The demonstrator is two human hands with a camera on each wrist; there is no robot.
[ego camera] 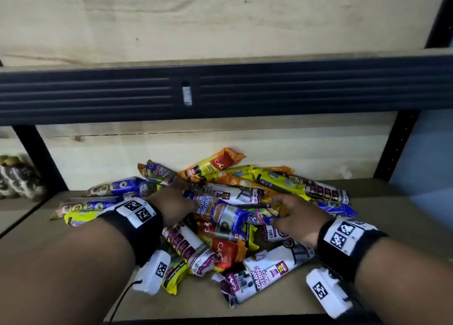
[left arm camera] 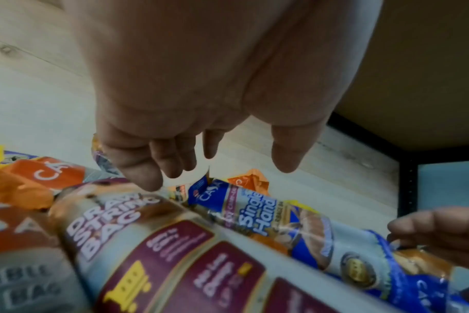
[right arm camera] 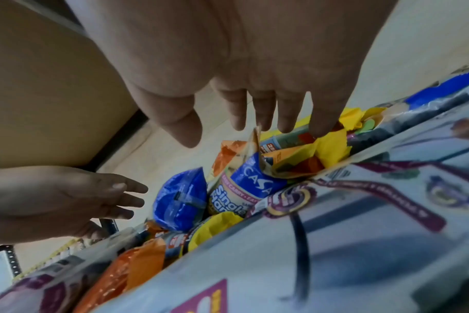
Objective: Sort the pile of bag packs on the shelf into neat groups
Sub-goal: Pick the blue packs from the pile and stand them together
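A jumbled pile of bag packs [ego camera: 228,202] lies on the wooden shelf board [ego camera: 392,222]: orange [ego camera: 213,164], yellow, white "Draw String Bag" [ego camera: 267,273] and blue "Single Handle" [ego camera: 220,209] ones. My left hand [ego camera: 179,207] hovers over the pile's left middle. Its fingers [left arm camera: 147,169] hang relaxed just above a white drawstring pack [left arm camera: 137,239] and hold nothing. My right hand [ego camera: 286,214] reaches into the pile's right middle. Its straight fingers [right arm camera: 322,118] touch a yellow pack [right arm camera: 332,146] beside the blue pack [right arm camera: 244,190], and the thumb stands apart.
A dark metal beam [ego camera: 220,92] of the upper shelf runs overhead. Black uprights stand at the left [ego camera: 39,153] and right [ego camera: 397,143], with a wooden panel behind. Several blue packs [ego camera: 115,186] lie side by side at the left. Some bundled items [ego camera: 17,175] sit on the neighbouring shelf.
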